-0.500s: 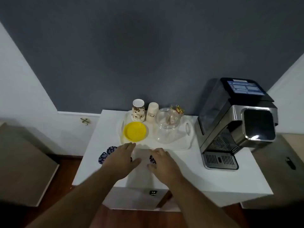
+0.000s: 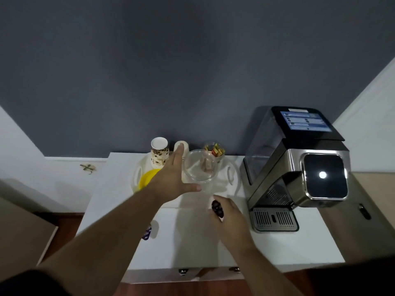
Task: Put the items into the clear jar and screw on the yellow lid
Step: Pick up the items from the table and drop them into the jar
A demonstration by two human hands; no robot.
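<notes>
Between both hands, clear jar (image 2: 200,167) touches left hand (image 2: 171,178).

Landmark: clear jar (image 2: 200,167), on the tray (image 2: 232,175), on the counter (image 2: 277,246)
Lid (image 2: 146,178): on the tray, left of the jar, partly under the left forearm
Patterned paper cup (image 2: 159,153): behind the lid, left and behind the jar
Plain cup (image 2: 185,147): just behind the jar's left side
Container of sachets (image 2: 214,150): behind the jar's right side
Coffee machine (image 2: 299,167): right of the jar, off the tray
Left hand (image 2: 173,178): touching the jar's left side
Right hand (image 2: 229,216): in front of the jar, off the tray, holding a capsule (image 2: 217,207)
Second capsule (image 2: 147,231): on the counter, in front and left of the jar, beside the left forearm
</notes>
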